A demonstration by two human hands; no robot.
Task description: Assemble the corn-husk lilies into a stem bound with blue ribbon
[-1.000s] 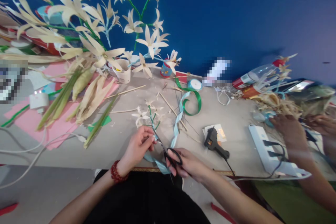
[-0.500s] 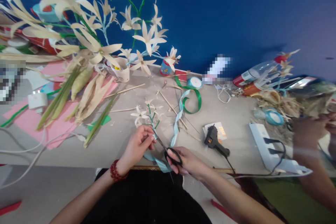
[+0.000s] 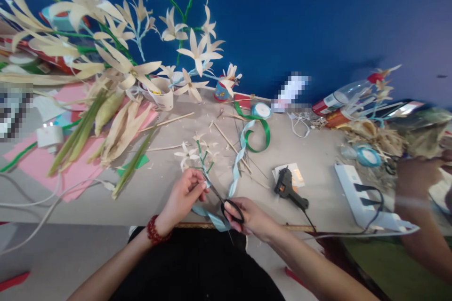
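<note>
My left hand point(image 3: 187, 193) pinches the wrapped stem of a small flower spray point(image 3: 202, 155) with cream petals and green and pale blue branches. In my right hand point(image 3: 245, 218) is a pair of black-handled scissors point(image 3: 233, 211), my fingers through the loops. Its blades point up and left, their tips right at my left fingertips. Whether they touch the stem or the ribbon there is hidden. A light blue ribbon point(image 3: 237, 169) trails over the table to the right of the spray, and a blue length loops below my hands at the table's edge.
A black glue gun point(image 3: 290, 190) and a white power strip point(image 3: 348, 188) lie to the right, near a co-worker's hand point(image 3: 416, 178). Green ribbon point(image 3: 266, 138) curls behind. Corn husks point(image 3: 123, 136), pink paper point(image 3: 31, 160) and tall husk flowers point(image 3: 130, 70) fill the left.
The scissor handles, spread apart a second ago, have come together. My left hand keeps its pinch on the spray. The co-worker's hand has drawn away from the blue ribbon roll, rightward.
</note>
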